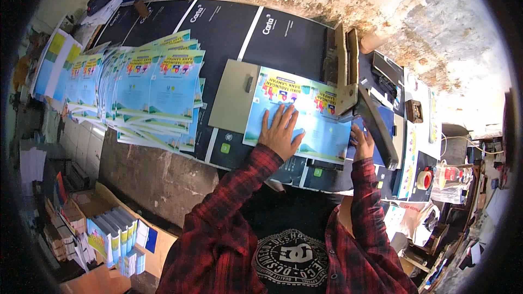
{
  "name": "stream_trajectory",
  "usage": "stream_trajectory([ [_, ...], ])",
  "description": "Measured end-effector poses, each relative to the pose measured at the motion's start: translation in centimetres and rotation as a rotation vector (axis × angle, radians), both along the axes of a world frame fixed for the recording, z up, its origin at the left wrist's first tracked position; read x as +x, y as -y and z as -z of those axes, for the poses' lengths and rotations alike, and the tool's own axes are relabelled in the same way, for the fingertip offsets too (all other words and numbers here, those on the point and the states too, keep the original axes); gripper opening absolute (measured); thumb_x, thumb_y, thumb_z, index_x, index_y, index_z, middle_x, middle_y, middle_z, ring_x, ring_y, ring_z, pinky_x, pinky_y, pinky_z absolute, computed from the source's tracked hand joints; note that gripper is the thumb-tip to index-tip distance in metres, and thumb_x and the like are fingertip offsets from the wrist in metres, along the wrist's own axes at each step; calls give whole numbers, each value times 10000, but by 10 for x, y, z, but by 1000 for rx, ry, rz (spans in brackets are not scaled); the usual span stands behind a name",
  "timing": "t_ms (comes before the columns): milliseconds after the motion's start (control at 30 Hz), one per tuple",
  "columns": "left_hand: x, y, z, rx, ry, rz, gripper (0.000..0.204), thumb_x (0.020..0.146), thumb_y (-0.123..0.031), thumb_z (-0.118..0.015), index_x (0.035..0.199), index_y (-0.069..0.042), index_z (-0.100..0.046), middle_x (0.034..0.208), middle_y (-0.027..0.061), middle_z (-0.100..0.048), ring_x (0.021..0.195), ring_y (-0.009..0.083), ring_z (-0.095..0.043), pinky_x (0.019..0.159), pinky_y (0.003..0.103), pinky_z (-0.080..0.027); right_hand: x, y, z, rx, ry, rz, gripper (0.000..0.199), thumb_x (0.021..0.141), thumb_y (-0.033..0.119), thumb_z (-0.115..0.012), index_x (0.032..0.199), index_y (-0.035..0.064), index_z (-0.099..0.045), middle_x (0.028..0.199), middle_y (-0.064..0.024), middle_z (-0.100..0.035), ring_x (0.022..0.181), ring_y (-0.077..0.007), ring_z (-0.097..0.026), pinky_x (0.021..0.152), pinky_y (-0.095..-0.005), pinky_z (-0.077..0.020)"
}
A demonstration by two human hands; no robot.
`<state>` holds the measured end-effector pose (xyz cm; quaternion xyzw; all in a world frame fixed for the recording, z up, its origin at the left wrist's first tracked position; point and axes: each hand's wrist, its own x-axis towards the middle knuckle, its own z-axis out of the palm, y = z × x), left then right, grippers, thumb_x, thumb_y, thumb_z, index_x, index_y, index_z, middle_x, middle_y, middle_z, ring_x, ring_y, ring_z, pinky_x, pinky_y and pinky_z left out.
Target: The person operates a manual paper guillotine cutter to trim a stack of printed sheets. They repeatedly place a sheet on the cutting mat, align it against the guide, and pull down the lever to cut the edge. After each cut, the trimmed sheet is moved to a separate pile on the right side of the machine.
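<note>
My left hand (280, 133) lies flat with fingers spread on a blue and yellow printed cover sheet (321, 147). This sheet rests partly over a grey-beige flat plate (231, 95) with a small black block on it. My right hand (361, 140) is at the sheet's right edge, fingers curled; what they grip, if anything, is hidden. Just right of that hand slants the long black lever (378, 130) of a bench machine, whose upright beige metal body (346, 68) stands over the sheet's far right corner.
Overlapping stacks of matching printed sheets (152, 84) cover the table's left. Dark boards (289, 43) line the tabletop. At the right are a tape roll (424, 179) and a small dark metal box (414, 111). A cardboard box (158, 237) with booklets (117, 234) stands low left.
</note>
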<state>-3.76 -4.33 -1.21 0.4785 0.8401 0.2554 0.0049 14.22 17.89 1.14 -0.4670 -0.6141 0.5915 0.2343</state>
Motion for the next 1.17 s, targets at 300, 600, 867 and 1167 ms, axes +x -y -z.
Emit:
stream_trajectory([
  [300,-2,-14,-17,86,-53,72,685,930,-465,-543,1446,-35,-408,1538,149,-333,1450,380,-230,1132,633,-180,3,3,15,36,-91,52,607,917,331,-649,1415,71,-419,1188,-109,-653,1072,-219,-615,864,-347,-458],
  [600,3,-42,1,25,-64,114,692,933,-499,-519,1470,-80,-395,1560,100,-312,1450,369,-235,1157,609,-139,-5,21,4,63,-120,-35,666,916,371,-629,1455,69,-378,1229,-116,-651,1105,-180,-589,829,-334,-423],
  [867,1,-45,5,-42,-91,96,704,938,-541,-477,1481,-102,-388,1570,92,-311,1457,357,-234,1170,589,-103,-38,3,-196,793,-124,-219,562,994,404,-509,1393,10,-471,1357,-178,-528,1206,-238,-547,1006,-363,-444],
  [1167,2,-48,-2,-82,-98,92,747,921,-568,-494,1513,-137,-348,1561,92,-337,1448,361,-262,1173,568,-107,-33,86,-66,1187,568,-370,958,818,469,-726,1550,112,-223,1602,-214,-177,1480,-418,-152,1151,-601,-177],
])
